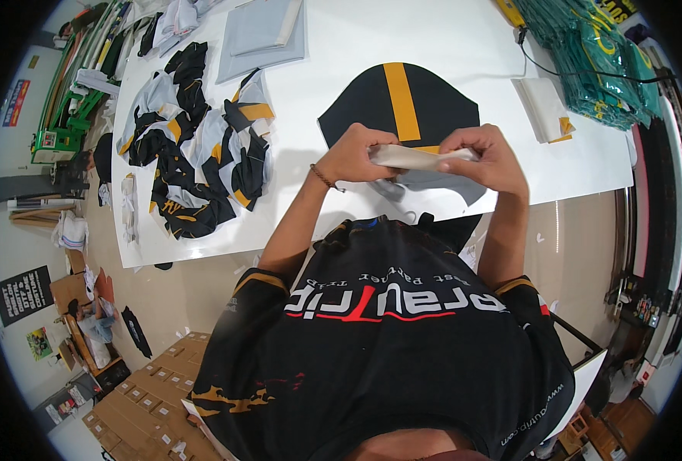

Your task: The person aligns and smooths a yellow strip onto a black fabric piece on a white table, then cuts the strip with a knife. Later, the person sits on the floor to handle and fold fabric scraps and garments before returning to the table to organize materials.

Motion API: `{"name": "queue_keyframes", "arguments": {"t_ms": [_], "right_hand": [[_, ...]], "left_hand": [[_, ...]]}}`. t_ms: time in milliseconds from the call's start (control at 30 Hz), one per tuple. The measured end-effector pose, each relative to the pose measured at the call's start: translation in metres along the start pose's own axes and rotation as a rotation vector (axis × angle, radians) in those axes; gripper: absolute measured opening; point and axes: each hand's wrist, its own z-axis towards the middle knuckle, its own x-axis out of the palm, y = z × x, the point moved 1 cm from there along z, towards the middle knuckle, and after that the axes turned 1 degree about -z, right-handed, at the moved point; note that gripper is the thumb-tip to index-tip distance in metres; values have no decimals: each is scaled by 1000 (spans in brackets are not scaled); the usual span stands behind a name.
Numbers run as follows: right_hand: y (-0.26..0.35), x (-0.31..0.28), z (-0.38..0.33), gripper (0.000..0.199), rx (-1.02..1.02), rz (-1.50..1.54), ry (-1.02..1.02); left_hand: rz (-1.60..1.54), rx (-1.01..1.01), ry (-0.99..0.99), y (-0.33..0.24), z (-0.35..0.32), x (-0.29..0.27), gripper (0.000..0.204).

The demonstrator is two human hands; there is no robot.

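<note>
A: Step in hand?

B: Looks like a fold or peel. A pale grey fabric strip [418, 157] is held above the near edge of the white table [587, 165], stretched between both hands. Left hand [356, 154]: fingers curled, strip's end pinched betw. thumb & fingertips. Right hand [488, 157]: same, fingers pressed together on the other end.

A: What's under it?

B: Just beyond the table's near edge, directly below the strip, a grey fabric panel [441, 188] is laid. Behind that, a black cut piece w/ a yellow stripe [398, 104].

A: Next move, prob.?

B: Judged only: strip would be lowered & lined up w/ the panel edge, so an even pull is needed, no twist.

A: Farther out?

B: Table's left half: heap of black, grey & yellow cut pieces [195, 146]. Far right corner: stacked green bagged garments [594, 58]; a folded white piece [544, 107] lies nearer in.
</note>
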Motion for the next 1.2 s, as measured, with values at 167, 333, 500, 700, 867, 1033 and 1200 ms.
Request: {"name": "queue_keyframes", "arguments": {"t_ms": [167, 333, 500, 700, 867, 1033, 1200], "right_hand": [[15, -38, -22, 14, 242, -305, -5], [4, -51, -28, 17, 94, -483, -455], [-36, -61, 8, 14, 5, -612, -768], [-52, -90, 51, 20, -62, -652, -1083], [-69, -91, 43, 22, -135, -642, -1209], [-149, -67, 13, 21, 38, -541, -1087], [-218, -40, 3, 26, 243, -443, -939]], "left_hand": [[207, 26, -122, 5, -26, -37, 24], [454, -84, -336, 9, -42, -76, 22], [703, 9, -603, 46, -26, -99, 21], [299, 51, -918, 26, 16, -124, 19], [259, 101, -996, -6, -1, -113, 25], [386, -19, -848, 43, -36, -69, 27], [293, -149, -688, 105, -54, -22, 28]]}}
